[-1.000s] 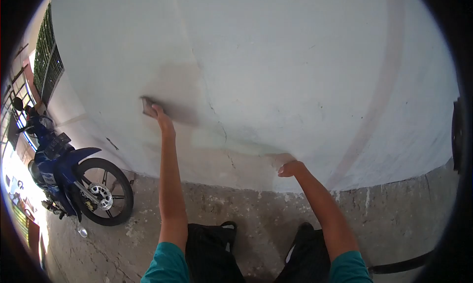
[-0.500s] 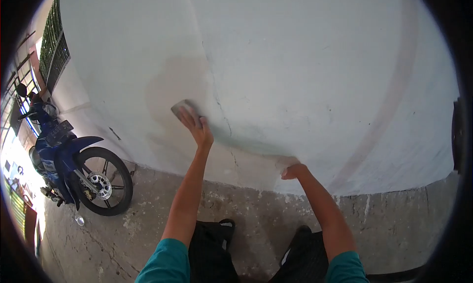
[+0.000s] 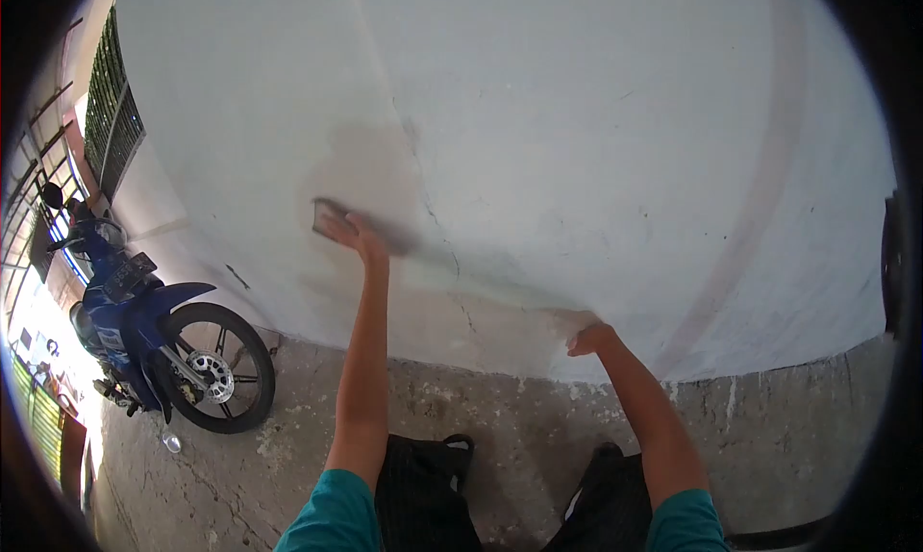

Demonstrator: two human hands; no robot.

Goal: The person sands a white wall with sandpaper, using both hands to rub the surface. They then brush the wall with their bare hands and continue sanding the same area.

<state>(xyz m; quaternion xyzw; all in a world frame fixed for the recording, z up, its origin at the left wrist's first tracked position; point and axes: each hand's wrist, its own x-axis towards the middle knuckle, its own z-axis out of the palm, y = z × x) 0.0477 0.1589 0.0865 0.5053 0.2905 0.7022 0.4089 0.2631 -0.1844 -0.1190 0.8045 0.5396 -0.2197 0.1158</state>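
fingers of the left hand reach forward, laid close together along a flat grey block with dark edges, the thumb raised above them; blur hides how tightly they grip. the block lies against a pale, off-white painted wall, left of a thin, dark, jagged crack running down the surface. around it is a dull greyish-brown patch, and a faint greenish streak slants from near the block toward the other hand.

fingers of the right hand are curled inward, low by the wall and well apart from the block; whether they pinch anything, or touch the wall, one cannot tell.

behind the hands, both forearms run back to short teal sleeves. between them are black trousers and dark footwear on a rough grey concrete floor with pale flecks.

farther out, to the left, a blue motorbike stands near the wall, its black-tyred front wheel turned this way. above it hangs a dark green slatted screen. a broad, faint brownish band curves down the wall on the right.
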